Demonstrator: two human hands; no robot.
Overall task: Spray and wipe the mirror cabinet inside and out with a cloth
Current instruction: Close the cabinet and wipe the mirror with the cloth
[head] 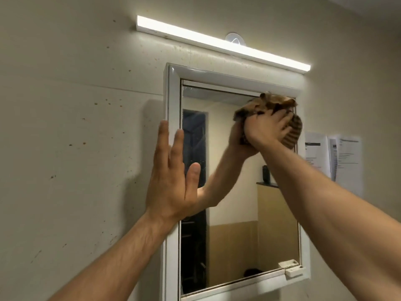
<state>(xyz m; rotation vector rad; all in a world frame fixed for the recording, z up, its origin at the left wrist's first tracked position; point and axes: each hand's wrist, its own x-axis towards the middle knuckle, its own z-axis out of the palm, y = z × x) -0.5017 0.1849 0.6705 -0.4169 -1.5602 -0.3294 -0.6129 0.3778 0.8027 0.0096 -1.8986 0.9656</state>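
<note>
The mirror cabinet hangs on the wall, white-framed, its mirror door shut. My right hand presses a bunched brown striped cloth against the glass at the mirror's upper right corner. My left hand lies flat with fingers spread on the cabinet's left frame edge and the glass beside it. The mirror reflects my right arm and the cloth. No spray bottle is in view.
A lit strip light runs above the cabinet. Papers are stuck to the wall at the right. A small white catch sits at the door's lower right corner. The beige wall at the left is speckled with spots.
</note>
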